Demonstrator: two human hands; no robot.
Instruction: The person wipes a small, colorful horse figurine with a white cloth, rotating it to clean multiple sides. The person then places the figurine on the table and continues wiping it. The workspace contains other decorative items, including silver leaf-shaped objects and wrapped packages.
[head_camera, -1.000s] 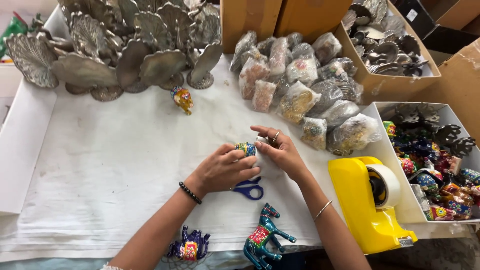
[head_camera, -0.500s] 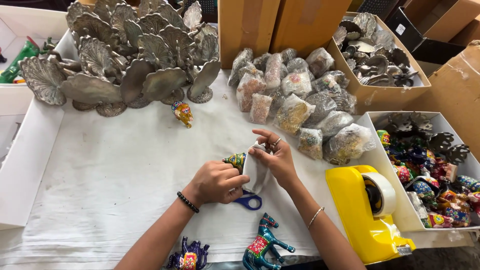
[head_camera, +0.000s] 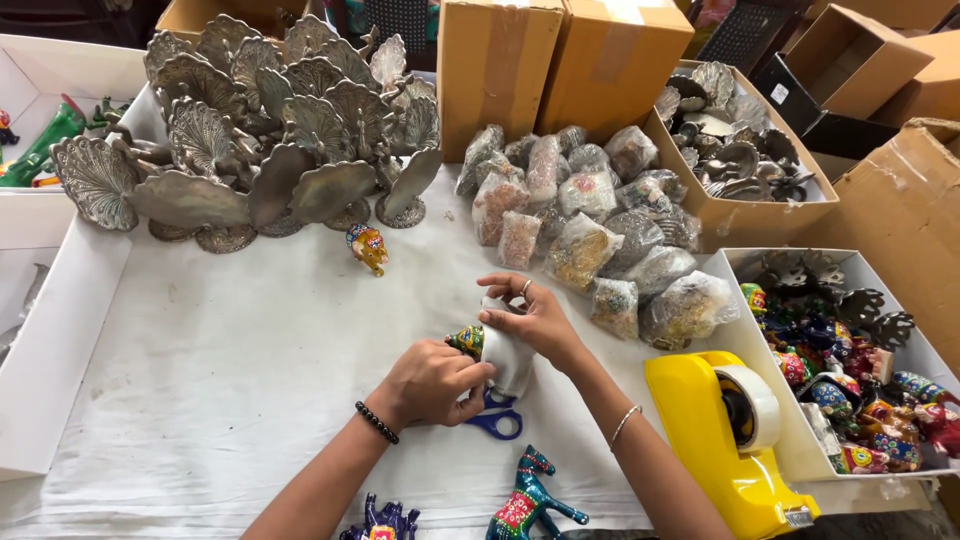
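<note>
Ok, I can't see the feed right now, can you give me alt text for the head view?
Two hands wrap a small painted figurine in clear plastic: left hand grips it, right hand presses the wrap over it. They work on a white cloth, above blue-handled scissors, beside a yellow tape dispenser, bagged figurines and metal peacocks.

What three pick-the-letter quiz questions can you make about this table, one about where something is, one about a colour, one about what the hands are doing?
1. Where are the scissors?
A. Under the hands
B. In a box
C. On the tape dispenser

2. What colour is the tape dispenser?
A. Red
B. Yellow
C. Green

3. What are the hands doing?
A. Resting flat
B. Holding a small painted figure in white wrap
C. Cutting tape

Answers: 1 A, blue handles peek out below them. 2 B, its body is bright yellow. 3 B, left hand and right hand both clasp the figure.
</note>
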